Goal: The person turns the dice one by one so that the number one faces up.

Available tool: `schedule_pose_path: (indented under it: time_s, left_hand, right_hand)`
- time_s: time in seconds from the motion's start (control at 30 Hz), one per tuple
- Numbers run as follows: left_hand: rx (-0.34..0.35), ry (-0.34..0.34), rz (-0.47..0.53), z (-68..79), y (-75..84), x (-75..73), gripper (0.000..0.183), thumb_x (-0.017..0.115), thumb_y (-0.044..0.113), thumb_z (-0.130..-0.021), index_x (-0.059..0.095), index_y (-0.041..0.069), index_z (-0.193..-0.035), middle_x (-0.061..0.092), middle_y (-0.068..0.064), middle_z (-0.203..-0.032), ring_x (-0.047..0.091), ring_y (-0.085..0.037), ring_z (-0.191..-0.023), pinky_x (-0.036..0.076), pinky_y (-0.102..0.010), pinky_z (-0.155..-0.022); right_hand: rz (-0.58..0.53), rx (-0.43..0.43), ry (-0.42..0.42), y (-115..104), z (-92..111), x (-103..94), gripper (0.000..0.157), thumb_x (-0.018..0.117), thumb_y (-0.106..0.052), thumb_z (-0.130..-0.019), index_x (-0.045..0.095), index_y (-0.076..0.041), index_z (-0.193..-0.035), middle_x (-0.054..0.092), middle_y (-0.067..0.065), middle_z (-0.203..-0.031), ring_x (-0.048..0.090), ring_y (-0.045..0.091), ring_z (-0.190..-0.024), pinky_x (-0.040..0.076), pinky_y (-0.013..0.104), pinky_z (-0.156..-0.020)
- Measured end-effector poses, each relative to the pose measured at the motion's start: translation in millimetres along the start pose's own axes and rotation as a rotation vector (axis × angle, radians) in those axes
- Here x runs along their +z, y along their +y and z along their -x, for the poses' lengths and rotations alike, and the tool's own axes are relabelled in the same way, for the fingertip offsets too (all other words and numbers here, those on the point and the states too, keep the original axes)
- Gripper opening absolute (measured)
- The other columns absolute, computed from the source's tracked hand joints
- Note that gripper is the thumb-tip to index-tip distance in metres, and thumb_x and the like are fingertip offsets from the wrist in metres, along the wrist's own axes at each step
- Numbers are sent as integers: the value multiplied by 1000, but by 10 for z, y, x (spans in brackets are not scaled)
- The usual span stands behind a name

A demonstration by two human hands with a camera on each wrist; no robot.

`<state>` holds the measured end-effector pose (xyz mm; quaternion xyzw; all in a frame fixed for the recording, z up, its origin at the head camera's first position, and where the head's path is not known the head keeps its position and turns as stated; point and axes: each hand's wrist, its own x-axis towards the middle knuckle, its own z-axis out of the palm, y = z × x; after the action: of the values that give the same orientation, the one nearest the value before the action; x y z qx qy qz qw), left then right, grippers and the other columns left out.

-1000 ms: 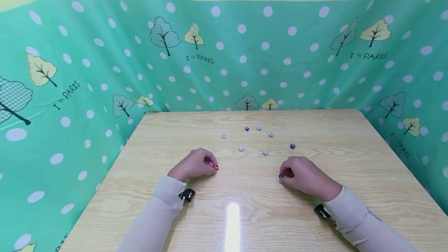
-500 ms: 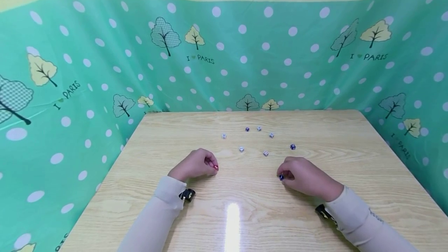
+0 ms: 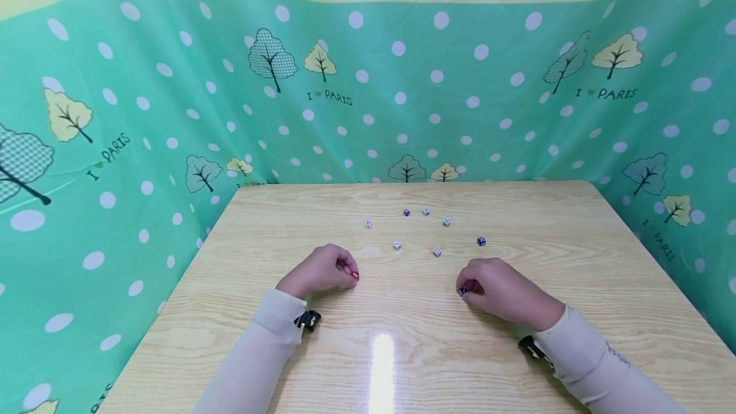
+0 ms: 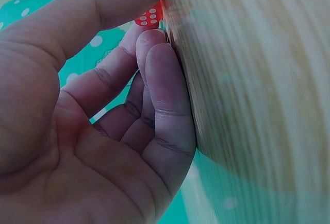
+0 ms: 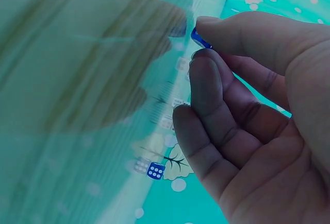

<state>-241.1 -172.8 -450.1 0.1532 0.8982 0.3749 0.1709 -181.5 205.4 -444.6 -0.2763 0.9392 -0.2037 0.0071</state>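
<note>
My left hand (image 3: 323,269) pinches a red die (image 3: 354,275) with white pips, low over the wooden table. In the left wrist view the red die (image 4: 148,16) shows between thumb and fingertip, right by the tabletop. On the other side, my right hand (image 3: 496,291) holds a blue die (image 3: 462,291) between thumb and fingers. The right wrist view shows only an edge of that blue die (image 5: 200,38) past the thumb. Beyond the right hand, another blue die (image 3: 481,241) lies on the table.
Several white dice lie farther back, among them a white die (image 3: 397,245) and a white die (image 3: 437,252) closest to the hands. A dark blue die (image 3: 406,213) sits near the far edge. The wooden table (image 3: 259,229) meets a green dotted curtain (image 3: 368,107) behind.
My right hand shifts very slightly and the blue die turns a little in its fingers. The left hand and the dice on the table stay where they were.
</note>
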Motion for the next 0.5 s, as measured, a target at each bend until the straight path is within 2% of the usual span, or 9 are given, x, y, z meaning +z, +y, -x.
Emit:
schedule_pose_path:
  time_s: [0.5]
  left_hand:
    - [-15, -1, 9, -9, -4, -1, 13, 85, 7, -82, 75, 13, -87, 70, -1, -82, 61, -16, -76, 52, -30, -71]
  right_hand:
    - [-101, 51, -40, 41, -13, -29, 14, 81, -12, -88, 75, -24, -92, 66, -17, -83, 57, 1, -73, 52, 22, -67]
